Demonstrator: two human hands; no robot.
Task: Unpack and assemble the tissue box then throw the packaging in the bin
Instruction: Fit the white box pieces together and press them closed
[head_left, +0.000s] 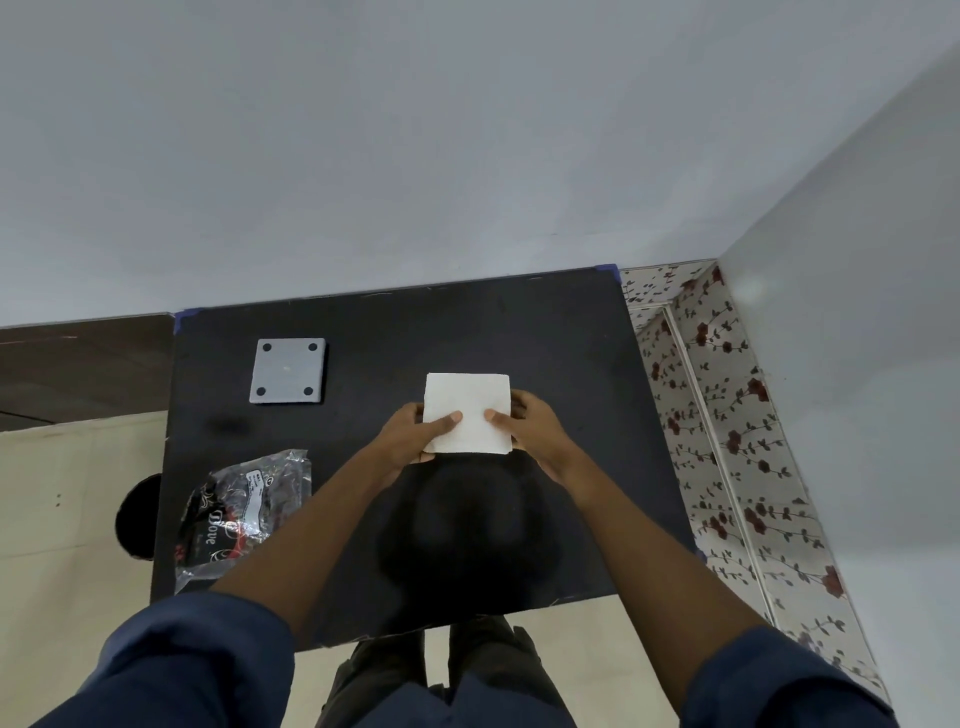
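A square white stack of tissues (470, 402) is held above the middle of the black table (561, 353). My left hand (415, 436) grips its left side, thumb on top. Its right side is gripped by my right hand (530, 423), whose thumb also lies on top. The crumpled clear plastic packaging (241, 514) with dark print lies flat near the table's front left. A grey square box piece (288, 370) with a dark round dot at each corner rests at the table's back left.
A plain wall stands right behind the table. To the right is a floral-patterned surface (727, 441). A dark round object (137, 514) sits on the floor beside the table's left edge. My legs show below the table's front edge.
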